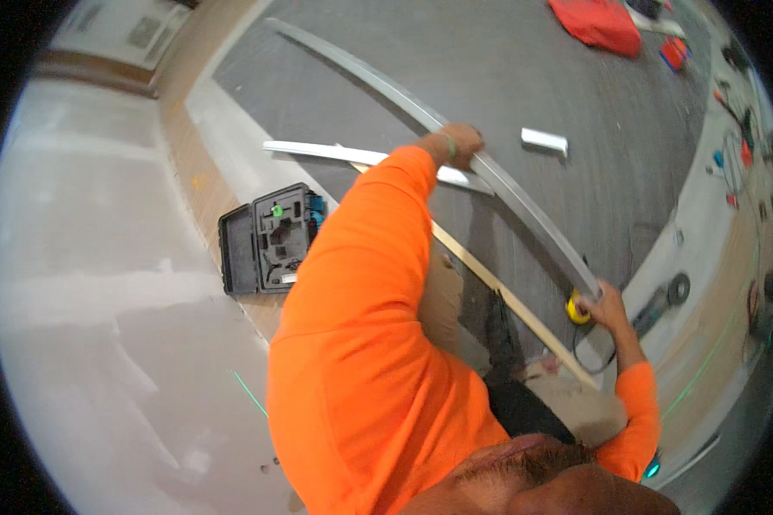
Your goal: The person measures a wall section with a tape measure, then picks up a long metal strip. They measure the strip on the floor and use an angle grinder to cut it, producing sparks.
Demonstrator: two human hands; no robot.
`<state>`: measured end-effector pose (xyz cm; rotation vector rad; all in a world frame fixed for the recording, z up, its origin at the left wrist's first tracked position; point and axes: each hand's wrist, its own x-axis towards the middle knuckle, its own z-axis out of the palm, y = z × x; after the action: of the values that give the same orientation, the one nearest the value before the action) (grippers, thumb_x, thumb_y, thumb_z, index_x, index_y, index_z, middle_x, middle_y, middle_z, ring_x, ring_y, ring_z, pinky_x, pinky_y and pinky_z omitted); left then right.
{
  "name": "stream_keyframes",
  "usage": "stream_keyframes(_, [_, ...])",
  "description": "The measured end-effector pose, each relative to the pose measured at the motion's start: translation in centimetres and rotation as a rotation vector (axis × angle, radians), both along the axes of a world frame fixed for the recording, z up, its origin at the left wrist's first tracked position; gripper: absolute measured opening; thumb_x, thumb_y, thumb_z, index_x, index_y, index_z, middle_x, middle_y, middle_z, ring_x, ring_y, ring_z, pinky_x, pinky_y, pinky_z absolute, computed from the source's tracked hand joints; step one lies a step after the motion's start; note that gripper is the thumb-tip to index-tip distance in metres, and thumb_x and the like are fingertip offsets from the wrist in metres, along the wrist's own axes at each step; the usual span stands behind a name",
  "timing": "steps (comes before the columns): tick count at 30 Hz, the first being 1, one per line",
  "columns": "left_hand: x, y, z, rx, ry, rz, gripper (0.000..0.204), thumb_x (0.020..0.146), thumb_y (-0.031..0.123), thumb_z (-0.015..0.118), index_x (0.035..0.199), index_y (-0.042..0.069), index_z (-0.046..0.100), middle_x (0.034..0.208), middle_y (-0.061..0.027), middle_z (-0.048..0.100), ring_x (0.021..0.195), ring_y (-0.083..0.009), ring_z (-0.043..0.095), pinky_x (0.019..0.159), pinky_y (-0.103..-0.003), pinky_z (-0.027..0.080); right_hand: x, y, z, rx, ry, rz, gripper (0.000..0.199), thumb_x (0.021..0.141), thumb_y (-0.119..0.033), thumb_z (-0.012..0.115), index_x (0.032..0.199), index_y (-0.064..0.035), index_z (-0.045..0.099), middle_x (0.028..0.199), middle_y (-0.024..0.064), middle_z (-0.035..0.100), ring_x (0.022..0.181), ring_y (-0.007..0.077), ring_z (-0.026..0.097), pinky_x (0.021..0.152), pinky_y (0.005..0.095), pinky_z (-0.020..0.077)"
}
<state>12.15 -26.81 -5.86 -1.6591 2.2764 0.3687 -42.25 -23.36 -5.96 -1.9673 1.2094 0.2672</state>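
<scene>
A long light-grey metal channel (528, 206) runs slantwise from the far left to the near right, raised over the grey floor. My left hand (462, 144) is closed around it near its middle. At its near end, my right hand (608, 307) is closed by the channel's tip, with a yellow tape measure (578, 307) at its fingers. Beneath the channel lies a white metal strip (322, 151), partly hidden by my left arm. A thin wooden batten (524, 314) crosses the floor below my hands.
An open black foam-lined case (282, 245) sits by the left wall. A short white channel piece (544, 141) lies ahead. Farther off is a red bag (599, 26). To the right are a corded power tool (661, 305) and scattered hand tools. Green laser lines mark wall and floor.
</scene>
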Motion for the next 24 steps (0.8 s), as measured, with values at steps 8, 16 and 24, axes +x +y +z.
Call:
stream_keyframes(8, [0.6, 0.7, 1.3, 0.032, -0.065, -0.023, 0.041, 0.074, 0.027, 0.081, 0.104, 0.004, 0.066, 0.110, -0.0170, 0.067, 0.111, -0.0376, 0.060, 0.097, -0.048, 0.049, 1.8, 0.3, 1.0, -0.108, 0.060, 0.018, 0.081, 0.071, -0.058, 0.082, 0.126, -0.0048, 0.059, 0.110, 0.0235, 0.068, 0.105, 0.0371, 0.067, 0.089, 0.0457, 0.0513])
stream_keyframes(16, [0.7, 0.4, 0.7, 0.074, -0.065, -0.057, 0.025, 0.078, 0.010, 0.069, 0.102, 0.004, 0.064, 0.103, -0.0187, 0.069, 0.102, -0.0380, 0.064, 0.092, -0.047, 0.051, -0.6, -3.8, 0.5, 0.639, -0.233, -0.320, 0.089, 0.097, -0.075, 0.025, 0.131, -0.0015, 0.064, 0.125, 0.0211, 0.065, 0.118, 0.0318, 0.061, 0.102, 0.0397, 0.0430])
stream_keyframes(24, [1.6, 0.3, 0.2, 0.066, -0.041, -0.066, 0.026, 0.075, 0.012, 0.071, 0.097, 0.003, 0.062, 0.101, -0.0185, 0.067, 0.101, -0.0396, 0.063, 0.091, -0.048, 0.051, -5.9, -7.0, 3.5, 0.422, -0.422, -0.657, 0.054, 0.099, -0.049, 0.055, 0.093, 0.0018, 0.071, 0.084, 0.0101, 0.072, 0.066, 0.0173, 0.066, 0.061, 0.0287, 0.0529])
